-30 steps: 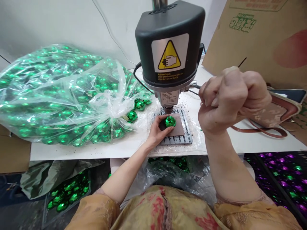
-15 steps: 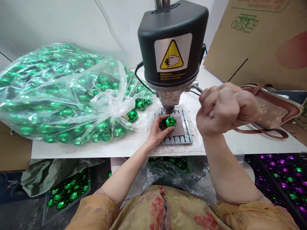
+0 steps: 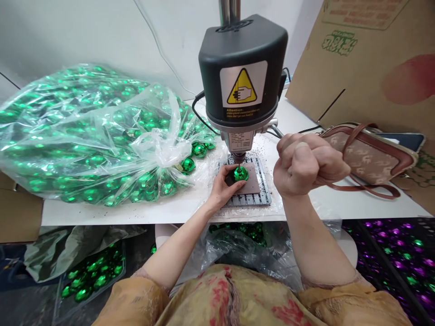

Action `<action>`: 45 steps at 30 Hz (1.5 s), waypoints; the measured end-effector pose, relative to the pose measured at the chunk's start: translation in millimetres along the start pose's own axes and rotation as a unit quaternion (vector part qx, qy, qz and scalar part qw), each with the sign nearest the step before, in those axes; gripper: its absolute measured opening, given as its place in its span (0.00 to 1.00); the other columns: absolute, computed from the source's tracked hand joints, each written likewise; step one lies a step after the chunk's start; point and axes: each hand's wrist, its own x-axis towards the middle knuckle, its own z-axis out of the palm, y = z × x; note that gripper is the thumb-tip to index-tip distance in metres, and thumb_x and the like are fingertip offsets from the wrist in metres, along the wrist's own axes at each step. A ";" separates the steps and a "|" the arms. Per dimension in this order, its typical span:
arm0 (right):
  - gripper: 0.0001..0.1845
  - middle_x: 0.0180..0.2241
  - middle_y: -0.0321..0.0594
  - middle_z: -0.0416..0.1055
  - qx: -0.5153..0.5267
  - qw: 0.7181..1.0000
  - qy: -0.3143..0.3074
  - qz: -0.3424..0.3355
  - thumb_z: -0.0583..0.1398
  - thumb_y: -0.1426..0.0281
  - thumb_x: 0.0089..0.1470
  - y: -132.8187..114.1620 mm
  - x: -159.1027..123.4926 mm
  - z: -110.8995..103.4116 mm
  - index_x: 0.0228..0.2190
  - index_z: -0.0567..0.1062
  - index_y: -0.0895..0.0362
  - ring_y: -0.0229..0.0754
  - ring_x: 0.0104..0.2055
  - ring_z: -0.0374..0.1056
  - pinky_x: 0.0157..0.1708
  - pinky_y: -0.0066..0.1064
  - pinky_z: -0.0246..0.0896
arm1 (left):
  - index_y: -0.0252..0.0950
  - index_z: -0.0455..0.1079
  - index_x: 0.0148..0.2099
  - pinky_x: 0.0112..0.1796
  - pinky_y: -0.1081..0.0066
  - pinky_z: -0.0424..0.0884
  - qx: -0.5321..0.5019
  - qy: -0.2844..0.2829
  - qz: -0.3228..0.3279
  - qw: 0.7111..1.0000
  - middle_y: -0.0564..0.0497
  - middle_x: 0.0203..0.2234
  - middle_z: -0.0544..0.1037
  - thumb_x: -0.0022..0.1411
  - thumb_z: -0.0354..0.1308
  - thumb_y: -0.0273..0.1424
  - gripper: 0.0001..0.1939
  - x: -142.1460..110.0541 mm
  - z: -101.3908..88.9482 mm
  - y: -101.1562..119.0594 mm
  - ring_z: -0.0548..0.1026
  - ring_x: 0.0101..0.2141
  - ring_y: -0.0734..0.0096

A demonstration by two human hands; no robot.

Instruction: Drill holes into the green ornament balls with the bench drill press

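While the left hand (image 3: 222, 186) pinches the green faceted bauble (image 3: 241, 173) between thumb and fingertips, it holds it seated on the brown pad of the slotted drill table (image 3: 263, 189), directly under the spindle. The drill bit (image 3: 239, 164) meets the bauble's top; I cannot tell whether it has bitten in. My right hand (image 3: 306, 164) is clenched in a fist round the feed lever (image 3: 276, 130), at 3 o'clock from the bauble. I judge the stroke to be under way on this piece, not finished. The bench drill press (image 3: 242, 77) stands at 12 o'clock. At 9 o'clock lies a large clear plastic bag of green baubles (image 3: 84, 136), still very full, so I take most of the batch as undone. Dark swarf dusts the white benchtop (image 3: 183, 208). A brown handbag (image 3: 369, 156) lies at 3 o'clock, just beyond the right hand.
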 end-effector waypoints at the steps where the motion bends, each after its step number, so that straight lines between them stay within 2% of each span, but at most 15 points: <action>1: 0.25 0.16 0.28 0.43 -0.001 1.000 -0.006 -0.004 0.58 0.75 0.56 -0.2 -2.4 -1.3 0.20 0.46 0.56 0.28 0.16 0.41 0.16 0.28 0.44 | 0.40 0.71 0.57 0.61 0.53 0.71 0.000 0.000 0.001 1.000 0.44 0.53 0.79 0.57 0.75 0.44 0.30 -0.3 0.1 0.0 0.77 0.56 0.55; 5: 0.29 0.15 0.29 0.43 -0.018 1.000 0.002 0.006 0.60 0.72 0.56 -3.8 -6.0 -2.2 0.19 0.44 0.57 0.27 0.16 0.42 0.18 0.29 0.46 | 0.40 0.71 0.57 0.60 0.54 0.72 0.004 0.002 0.008 1.000 0.44 0.52 0.79 0.58 0.74 0.44 0.30 -0.1 0.6 -0.1 0.78 0.55 0.56; 9: 0.29 0.15 0.28 0.42 -0.046 0.993 0.047 0.093 0.61 0.69 0.59 -10.9 18.7 11.8 0.18 0.47 0.56 0.26 0.16 0.43 0.19 0.28 0.41 | 0.40 0.71 0.57 0.56 0.56 0.75 0.033 0.012 0.025 0.999 0.44 0.50 0.80 0.59 0.73 0.43 0.28 1.8 1.3 4.7 0.79 0.52 0.57; 13: 0.25 0.15 0.27 0.49 -0.055 0.982 0.035 0.176 0.61 0.71 0.60 -14.3 51.9 27.7 0.19 0.53 0.55 0.26 0.17 0.49 0.21 0.28 0.43 | 0.39 0.70 0.53 0.48 0.59 0.78 0.135 0.085 0.122 0.980 0.43 0.47 0.80 0.62 0.71 0.41 0.22 -15.6 7.0 19.6 0.81 0.48 0.58; 16: 0.23 0.16 0.26 0.51 -0.056 0.980 0.035 0.189 0.61 0.70 0.60 -13.5 59.8 31.4 0.20 0.53 0.54 0.25 0.17 0.48 0.22 0.27 0.43 | 0.38 0.70 0.53 0.44 0.61 0.79 0.234 0.060 0.280 0.929 0.42 0.46 0.80 0.63 0.70 0.43 0.22 -51.9 16.6 27.2 0.80 0.47 0.58; 19: 0.24 0.17 0.26 0.51 -0.066 0.980 0.036 0.183 0.60 0.68 0.60 -13.3 57.1 30.7 0.20 0.53 0.54 0.23 0.18 0.49 0.24 0.27 0.44 | 0.38 0.71 0.53 0.41 0.63 0.77 0.326 -0.088 0.429 0.838 0.40 0.47 0.80 0.66 0.67 0.42 0.19 -91.6 27.9 24.8 0.79 0.41 0.61; 21: 0.24 0.17 0.27 0.50 -0.075 0.980 0.035 0.183 0.59 0.67 0.61 -13.8 54.7 30.3 0.19 0.53 0.55 0.22 0.19 0.50 0.26 0.27 0.44 | 0.38 0.72 0.54 0.42 0.63 0.76 0.369 -0.152 0.456 0.796 0.39 0.49 0.81 0.67 0.66 0.42 0.18 -105.7 31.2 21.2 0.79 0.40 0.62; 24: 0.24 0.16 0.27 0.51 -0.070 0.981 0.043 0.174 0.60 0.68 0.61 -14.3 53.5 30.7 0.19 0.53 0.55 0.24 0.19 0.49 0.25 0.29 0.43 | 0.36 0.70 0.58 0.47 0.60 0.77 0.339 -0.136 0.435 0.823 0.35 0.52 0.80 0.67 0.64 0.50 0.28 -95.1 20.8 21.4 0.79 0.47 0.56; 26: 0.24 0.16 0.27 0.51 -0.069 0.981 0.043 0.175 0.60 0.67 0.61 -14.0 53.8 31.0 0.19 0.54 0.54 0.24 0.19 0.48 0.25 0.29 0.43 | 0.37 0.69 0.60 0.49 0.60 0.76 0.301 -0.057 0.394 0.867 0.37 0.52 0.80 0.69 0.62 0.49 0.26 -68.3 1.9 25.1 0.79 0.50 0.56; 28: 0.24 0.16 0.27 0.51 -0.064 0.981 0.043 0.175 0.60 0.67 0.61 -13.1 54.3 30.7 0.19 0.54 0.54 0.25 0.18 0.48 0.25 0.30 0.43 | 0.38 0.70 0.57 0.48 0.61 0.76 0.295 0.053 0.316 0.900 0.41 0.47 0.81 0.73 0.59 0.40 0.16 -31.8 -23.4 27.8 0.79 0.48 0.59; 31: 0.23 0.16 0.27 0.51 -0.055 0.982 0.047 0.173 0.61 0.68 0.59 -11.0 54.5 29.4 0.19 0.55 0.52 0.28 0.17 0.48 0.22 0.32 0.44 | 0.37 0.72 0.52 0.47 0.59 0.75 0.351 0.187 0.144 0.906 0.43 0.42 0.80 0.74 0.54 0.31 0.09 26.6 -60.0 23.1 0.79 0.43 0.58; 35: 0.24 0.15 0.27 0.50 -0.060 0.984 0.041 0.162 0.61 0.68 0.60 -9.0 53.0 27.7 0.20 0.54 0.52 0.30 0.16 0.49 0.20 0.33 0.43 | 0.36 0.73 0.54 0.51 0.54 0.72 0.454 0.160 -0.042 0.875 0.37 0.48 0.77 0.66 0.59 0.23 0.15 83.3 -82.6 7.1 0.77 0.49 0.49; 39: 0.26 0.16 0.27 0.50 -0.057 0.986 0.041 0.154 0.60 0.68 0.62 -9.3 51.1 27.5 0.19 0.52 0.54 0.26 0.17 0.51 0.22 0.29 0.43 | 0.39 0.74 0.51 0.50 0.55 0.73 0.436 0.134 -0.080 0.886 0.39 0.51 0.75 0.61 0.63 0.22 0.16 102.5 -79.6 2.4 0.77 0.48 0.50; 43: 0.26 0.16 0.27 0.49 -0.057 0.986 0.040 0.154 0.60 0.68 0.61 -11.0 51.1 27.9 0.19 0.52 0.55 0.26 0.18 0.51 0.22 0.29 0.43 | 0.40 0.70 0.47 0.43 0.63 0.75 0.199 0.156 -0.053 0.966 0.47 0.41 0.77 0.58 0.68 0.29 0.16 83.7 -65.5 14.6 0.78 0.40 0.61; 45: 0.25 0.16 0.26 0.48 -0.053 0.986 0.039 0.152 0.60 0.69 0.61 -12.3 51.3 28.4 0.19 0.52 0.55 0.25 0.18 0.51 0.22 0.28 0.44 | 0.41 0.67 0.48 0.38 0.67 0.75 0.040 0.145 -0.065 0.986 0.51 0.36 0.77 0.58 0.69 0.37 0.20 63.2 -54.4 22.7 0.78 0.36 0.67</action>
